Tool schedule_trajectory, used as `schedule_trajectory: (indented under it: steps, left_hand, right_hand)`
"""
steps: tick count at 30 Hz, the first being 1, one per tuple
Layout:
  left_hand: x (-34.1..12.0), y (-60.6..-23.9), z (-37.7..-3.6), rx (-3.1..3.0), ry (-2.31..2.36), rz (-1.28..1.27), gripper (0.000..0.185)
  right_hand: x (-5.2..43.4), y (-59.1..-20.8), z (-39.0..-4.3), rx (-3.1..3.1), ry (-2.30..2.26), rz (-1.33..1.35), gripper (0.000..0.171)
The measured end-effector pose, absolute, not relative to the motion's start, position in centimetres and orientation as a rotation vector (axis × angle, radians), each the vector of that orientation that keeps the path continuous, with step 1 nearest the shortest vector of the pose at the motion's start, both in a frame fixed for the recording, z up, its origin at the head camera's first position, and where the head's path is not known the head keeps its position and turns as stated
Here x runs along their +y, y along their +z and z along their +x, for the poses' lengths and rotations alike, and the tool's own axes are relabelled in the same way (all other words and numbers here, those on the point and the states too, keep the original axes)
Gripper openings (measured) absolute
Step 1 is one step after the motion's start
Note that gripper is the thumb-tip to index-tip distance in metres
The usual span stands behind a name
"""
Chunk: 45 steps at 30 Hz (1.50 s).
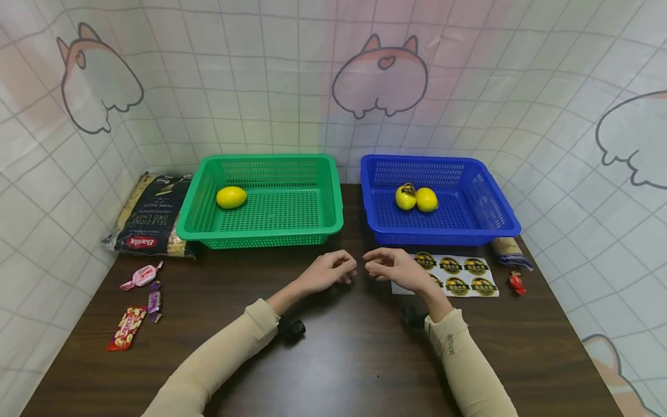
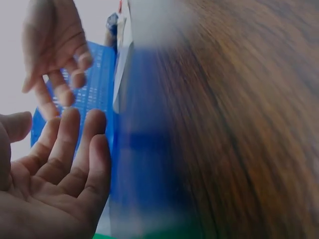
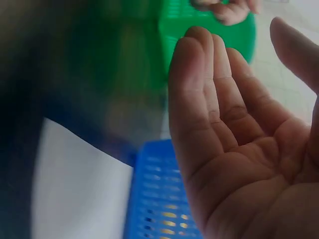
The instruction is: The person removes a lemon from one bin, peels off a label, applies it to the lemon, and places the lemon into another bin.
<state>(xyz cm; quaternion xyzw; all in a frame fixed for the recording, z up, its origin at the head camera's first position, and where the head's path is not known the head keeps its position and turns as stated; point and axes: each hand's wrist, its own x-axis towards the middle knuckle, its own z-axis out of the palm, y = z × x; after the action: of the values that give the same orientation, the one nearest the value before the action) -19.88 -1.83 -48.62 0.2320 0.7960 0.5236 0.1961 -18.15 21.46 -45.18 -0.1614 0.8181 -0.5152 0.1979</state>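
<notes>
My left hand hovers over the middle of the table, its fingers loosely bent and holding nothing. Facing it, a short gap away, is my right hand, also relaxed with a bare palm. Part of a sticker sheet with round black-and-gold labels lies under the right hand. Behind the left hand stands a green basket with one yellow lemon in it. A blue basket behind the right hand holds two yellow fruits; a dark label shows on the left fruit.
A Barilla pasta bag lies left of the green basket. Nearby are a pink-wrapped candy, a purple-wrapped candy and a red snack packet. At right lie a red-wrapped candy and a brownish packet. Patterned cloth walls surround the table.
</notes>
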Motion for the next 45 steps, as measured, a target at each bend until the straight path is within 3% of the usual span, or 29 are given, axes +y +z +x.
schedule_trajectory:
  steps: [14, 24, 31, 45]
  left_hand:
    - [-5.4, -45.8, -19.4, 2.191, 1.265, 0.892, 0.033]
    - [-6.7, -41.4, -19.9, 2.106, 1.302, 0.852, 0.035]
    - [-7.2, -39.1, -21.7, 2.112, 1.353, 0.838, 0.039]
    - [-12.3, -34.1, -26.9, 2.214, 1.552, 0.654, 0.04]
  right_hand:
    - [19.8, -45.5, -18.8, 2.246, -1.538, -0.378, 0.047]
    - [16.8, -44.0, -20.4, 2.285, -1.664, -0.294, 0.05]
    - [14.5, -43.4, -22.2, 2.324, -1.773, -0.188, 0.063]
    - [12.2, -44.3, -23.4, 2.225, -1.984, -0.037, 0.058]
